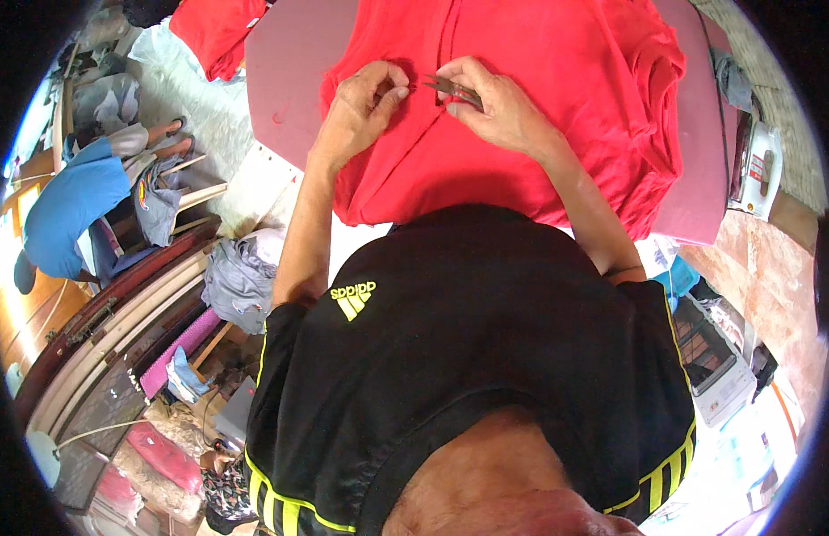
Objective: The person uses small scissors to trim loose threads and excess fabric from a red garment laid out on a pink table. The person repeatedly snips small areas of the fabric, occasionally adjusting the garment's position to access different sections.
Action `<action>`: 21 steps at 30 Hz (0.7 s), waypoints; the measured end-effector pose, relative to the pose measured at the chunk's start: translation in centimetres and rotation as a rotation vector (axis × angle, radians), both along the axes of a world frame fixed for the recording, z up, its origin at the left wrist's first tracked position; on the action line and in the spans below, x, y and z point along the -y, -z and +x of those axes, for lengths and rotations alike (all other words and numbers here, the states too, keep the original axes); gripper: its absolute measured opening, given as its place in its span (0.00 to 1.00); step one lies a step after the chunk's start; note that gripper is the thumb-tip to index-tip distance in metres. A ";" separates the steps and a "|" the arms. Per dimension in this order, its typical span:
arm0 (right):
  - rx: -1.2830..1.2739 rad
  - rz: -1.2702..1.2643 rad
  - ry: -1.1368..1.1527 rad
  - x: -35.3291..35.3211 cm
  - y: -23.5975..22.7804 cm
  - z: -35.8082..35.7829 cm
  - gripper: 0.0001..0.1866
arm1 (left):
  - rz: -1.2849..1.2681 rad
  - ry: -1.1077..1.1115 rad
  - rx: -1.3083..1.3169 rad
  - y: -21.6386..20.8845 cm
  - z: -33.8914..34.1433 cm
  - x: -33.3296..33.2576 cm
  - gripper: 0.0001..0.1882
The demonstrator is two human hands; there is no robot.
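Observation:
A red sleeveless garment [540,107] lies spread over a pink-covered table, with a seam running down its left part. On the left side of that seam, my left hand [370,100] is closed in a pinch just above the cloth; what its fingertips hold is too small to make out. My right hand [495,103] grips dark thread snips [456,90], their tips pointing left toward my left hand. A short gap separates the snips from the left fingertips.
The pink table cover [285,67] shows at the left. A white clothes iron [761,170] stands beyond the right edge. More red cloth [216,34] lies at the far left. A person in a blue shirt [75,210] bends over nearby, and grey cloth [242,277] hangs beside my left arm.

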State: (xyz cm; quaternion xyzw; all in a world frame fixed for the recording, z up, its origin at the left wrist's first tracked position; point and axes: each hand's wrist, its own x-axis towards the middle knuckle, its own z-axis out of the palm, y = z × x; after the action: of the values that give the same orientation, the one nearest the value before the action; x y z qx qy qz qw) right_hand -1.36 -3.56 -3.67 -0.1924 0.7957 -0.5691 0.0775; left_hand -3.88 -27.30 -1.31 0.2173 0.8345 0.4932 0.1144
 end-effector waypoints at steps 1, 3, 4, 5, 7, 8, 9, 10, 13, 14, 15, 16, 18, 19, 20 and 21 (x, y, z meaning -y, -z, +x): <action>-0.035 0.027 -0.008 0.0 -0.2 0.1 0.22 | 0.063 -0.010 -0.020 -0.4 0.5 -0.7 0.18; -0.035 0.084 -0.013 0.1 -0.8 0.3 0.23 | 0.089 0.023 0.007 -0.9 0.6 -1.3 0.25; -0.003 0.112 -0.013 0.2 -1.4 0.2 0.23 | 0.049 0.063 0.050 -1.3 0.4 -1.5 0.28; 0.029 0.141 -0.013 0.3 -1.6 0.1 0.23 | 0.010 0.103 0.093 -1.7 0.1 -1.5 0.32; 0.047 0.040 0.007 0.5 -1.2 -0.1 0.23 | -0.126 0.213 0.049 -3.0 -1.0 -1.8 0.33; 0.055 -0.010 0.017 0.6 -1.1 -0.2 0.23 | -0.194 0.268 0.026 -3.3 -1.4 -1.8 0.34; 0.065 -0.009 0.015 0.6 -1.2 -0.3 0.23 | -0.207 0.272 -0.013 -3.2 -1.8 -1.7 0.32; 0.076 -0.009 0.015 0.6 -1.4 -0.5 0.23 | -0.222 0.277 -0.051 -3.1 -2.4 -1.4 0.30; -0.068 -0.055 -0.017 1.0 -0.8 -1.3 0.19 | -0.239 0.343 -0.167 -3.2 -4.1 0.0 0.21; -0.146 -0.079 -0.031 1.3 -0.6 -1.6 0.18 | -0.241 0.375 -0.207 -3.5 -4.5 0.2 0.18; -0.148 0.019 -0.059 1.2 -0.6 -2.1 0.15 | -0.285 0.325 -0.175 -3.9 -4.6 0.5 0.16; -0.147 0.119 -0.087 1.3 -1.2 -2.5 0.13 | -0.327 0.274 -0.141 -5.4 -4.5 0.4 0.13; -0.245 0.196 -0.094 1.3 -1.3 -3.2 0.10 | -0.377 0.219 -0.135 -6.1 -4.5 0.8 0.11; -0.344 0.172 -0.080 1.3 -1.1 -3.7 0.08 | -0.387 0.207 -0.161 -5.9 -4.4 1.2 0.11; -0.443 0.146 -0.066 1.4 -1.1 -3.9 0.07 | -0.396 0.195 -0.187 -5.6 -4.2 1.6 0.11; -0.486 0.213 -0.064 1.4 -1.2 -3.9 0.07 | -0.375 0.174 -0.289 -5.4 -3.9 2.0 0.11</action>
State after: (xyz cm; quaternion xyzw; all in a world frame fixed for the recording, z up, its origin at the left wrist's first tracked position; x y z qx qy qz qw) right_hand -5.24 -4.99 -2.46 -0.3392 0.8398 -0.4167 -0.0783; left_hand -7.78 -29.27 4.10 0.3314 0.8974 0.2818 0.0743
